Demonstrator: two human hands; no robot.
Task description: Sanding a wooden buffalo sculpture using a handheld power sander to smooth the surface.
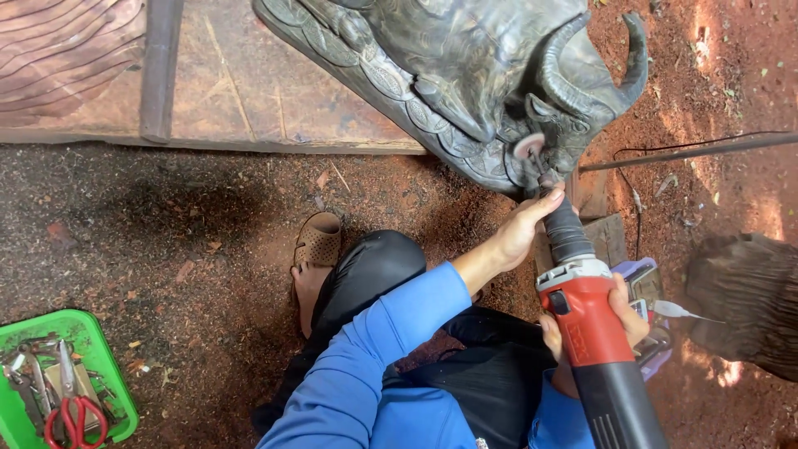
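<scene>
The person crouches on the red dirt ground (208,249) with a red and black power grinder (586,333) pointed up at a dark carved wooden sculpture (465,75) that leans over the edge of a wooden platform (249,91). The right hand (619,320) has its grip wrapped tight round the red body of the tool, carrying its weight from behind, while the left hand (524,229) reaches forward and closes its fingers near the black neck, likely to steady the nose so the small round sanding tip (529,147) stays pressed against the carving just below the curled horns (582,66). The sculpture sits tilted, its lower rim touching the ground side, which brings the worked spot within arm's reach. A sandalled foot (316,249) is planted forward for balance. Well off to the left, a green tray (91,341) holds red-handled scissors (75,420) and other metal tools. A power cord (690,150) trails across the dirt on the right.
</scene>
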